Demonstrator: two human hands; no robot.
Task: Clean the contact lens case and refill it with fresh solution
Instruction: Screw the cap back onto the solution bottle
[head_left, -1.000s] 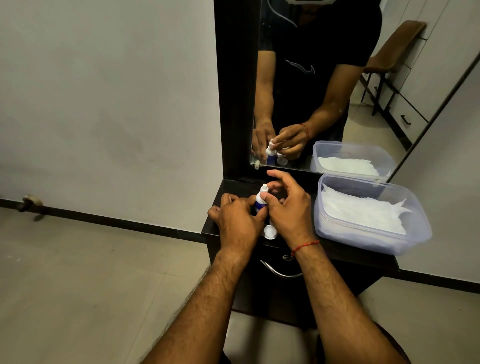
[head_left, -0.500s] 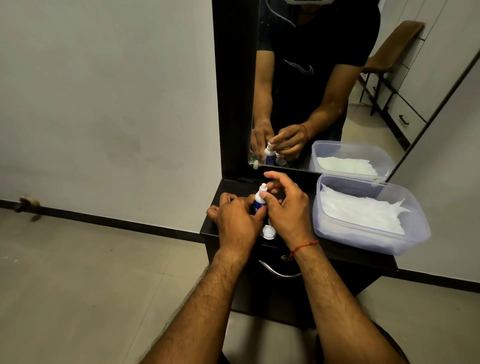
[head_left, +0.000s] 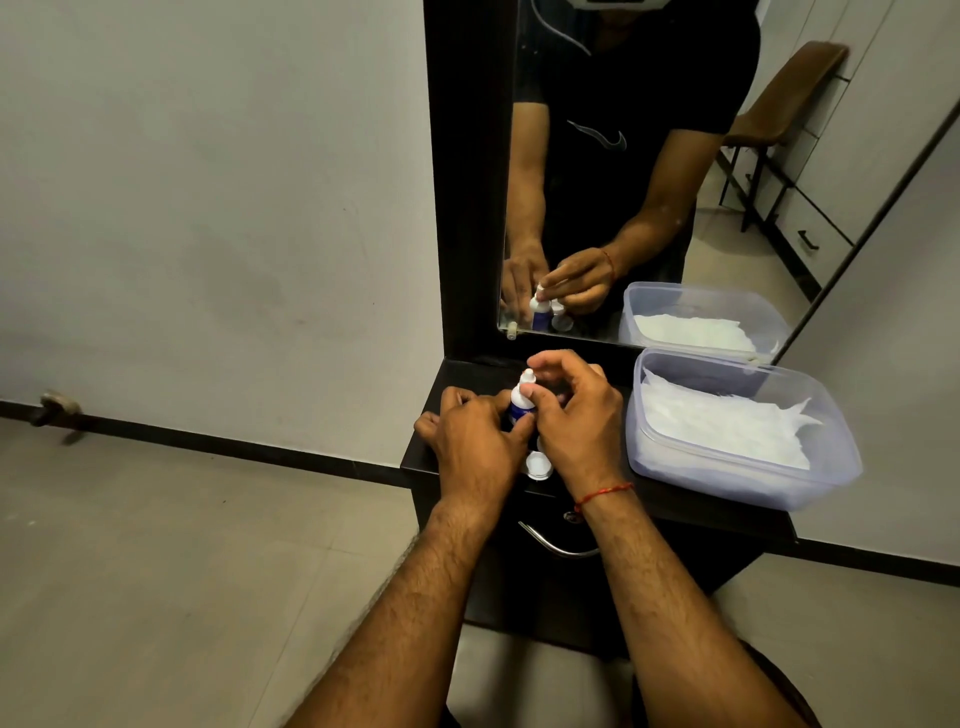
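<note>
A small white solution bottle (head_left: 521, 401) with a blue label stands upright on the dark dresser top (head_left: 470, 374). My left hand (head_left: 475, 441) wraps its lower body from the left. My right hand (head_left: 576, 415) comes from the right, thumb pressed on the bottle's white top and fingers curled behind it. A white contact lens case (head_left: 537, 464) lies on the dresser just in front of the bottle, partly hidden between my wrists; whether its wells are capped I cannot tell. The mirror shows the same grip from the far side.
A clear plastic tub (head_left: 810, 483) with white tissues stands on the dresser right of my hands. The mirror (head_left: 649, 182) in a dark frame rises behind. A drawer handle (head_left: 556, 545) sits below the dresser's front edge. Grey wall and floor lie to the left.
Almost nothing. Both hands stay on the bottle; my right fingers shift only slightly around its white top.
</note>
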